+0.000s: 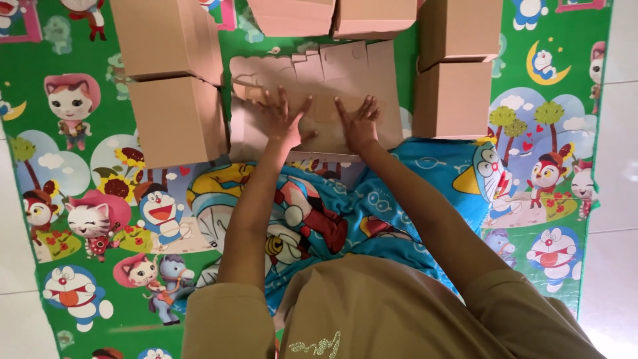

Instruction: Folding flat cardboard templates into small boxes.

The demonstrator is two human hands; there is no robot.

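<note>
hands press flat on an unfolded cardboard sheet [319, 100] lying at the far middle of a green cartoon-print mat [40, 166]; the left hand [284, 121] and right hand [359, 123] lie side by side with fingers spread wide, palms down, gripping nothing. folded brown boxes stand around the sheet: two boxes at left [174, 80], two boxes at right [457, 66], and two far boxes [332, 14]. a blue cartoon blanket [372, 213] lies near, under the forearms.
</note>
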